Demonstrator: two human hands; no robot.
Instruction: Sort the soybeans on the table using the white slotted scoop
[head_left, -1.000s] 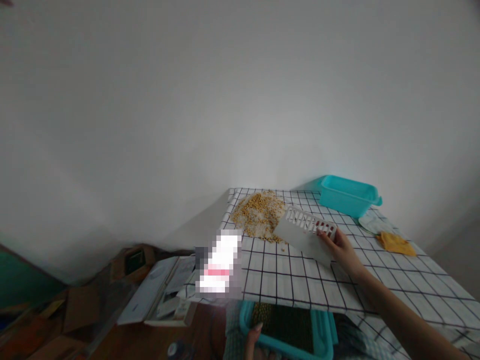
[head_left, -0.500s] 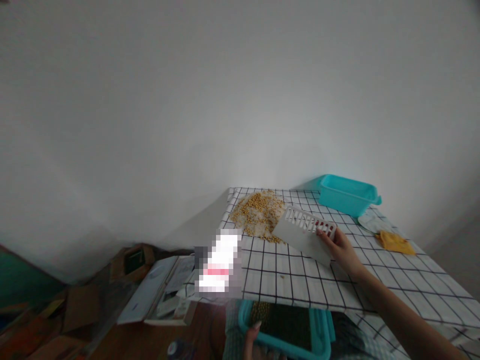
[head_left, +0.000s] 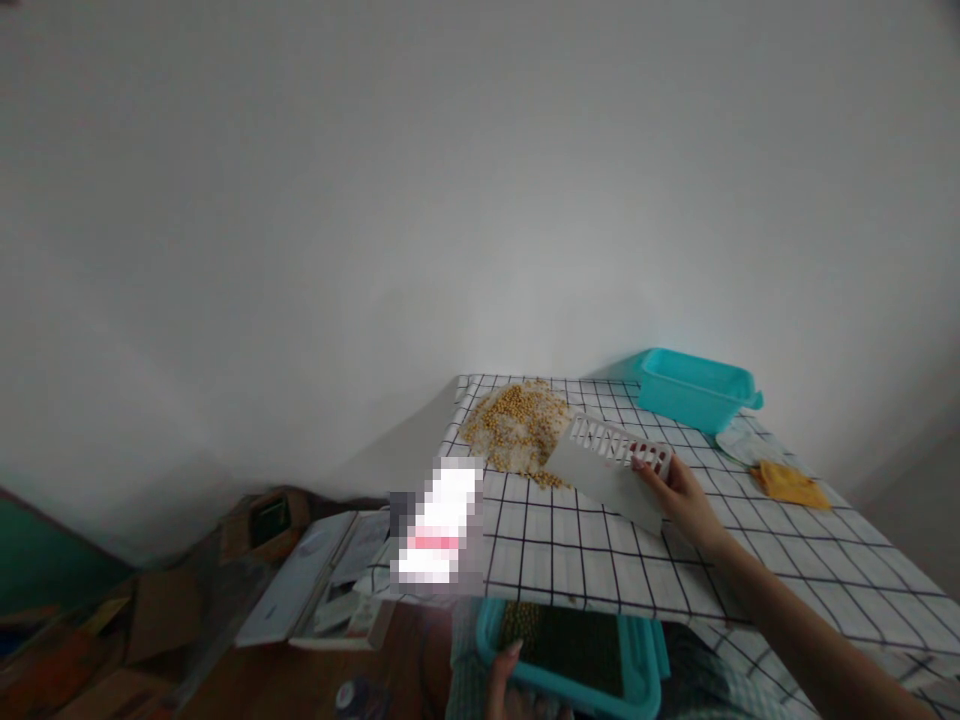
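My right hand (head_left: 682, 495) is closed on a white plastic scraper-like tray with slots (head_left: 609, 468), held tilted with its edge on the checked tablecloth (head_left: 750, 540), right beside a pile of yellow beans (head_left: 519, 425). My left hand (head_left: 504, 690) shows only partly at the bottom edge, gripping the rim of a teal basket (head_left: 570, 660) held below the table's near edge. Yellow and green beans lie in that basket.
A second teal tub (head_left: 694, 388) stands at the table's far side by the wall. A yellow cloth (head_left: 791, 485) and a clear bag lie to the right. Books, papers and cardboard boxes (head_left: 300, 590) crowd the floor at the left.
The teal basket under the table edge has shifted slightly; my right hand and the white tray have stayed beside the bean pile.
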